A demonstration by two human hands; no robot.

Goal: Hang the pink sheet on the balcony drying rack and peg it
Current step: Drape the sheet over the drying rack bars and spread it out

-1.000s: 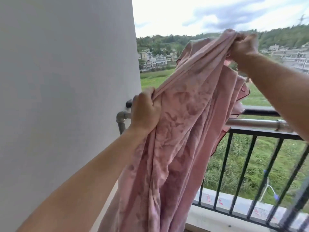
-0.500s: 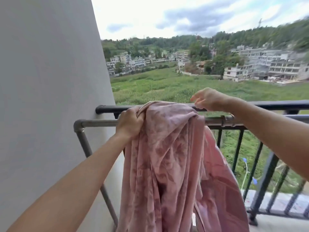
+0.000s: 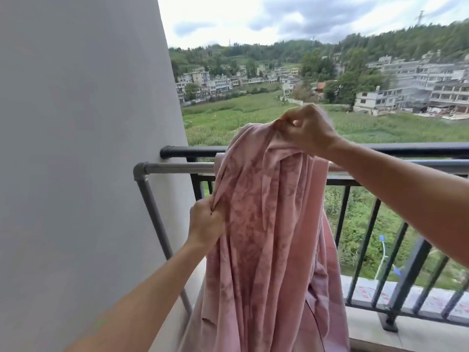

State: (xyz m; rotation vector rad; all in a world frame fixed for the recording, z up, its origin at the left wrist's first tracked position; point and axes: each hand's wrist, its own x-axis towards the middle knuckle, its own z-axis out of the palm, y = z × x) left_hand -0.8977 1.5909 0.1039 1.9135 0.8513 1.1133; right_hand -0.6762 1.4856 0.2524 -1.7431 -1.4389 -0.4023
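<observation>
On the balcony, beside a white wall (image 3: 76, 148): one pink sheet (image 3: 266, 237), bunched, draped over the grey drying rack (image 3: 175, 168), hiding much of its bar. Right hand (image 3: 308, 128) pinches the top fold above the rail; left hand (image 3: 206, 222) grips the sheet's left edge lower down. Behind: black railing (image 3: 411, 149), green field (image 3: 241, 115), houses.

Close left: wall (image 3: 76, 148); rack bar (image 3: 177, 168) bare beside bunched sheet (image 3: 266, 224); railing (image 3: 193, 150) just behind; open air above.
</observation>
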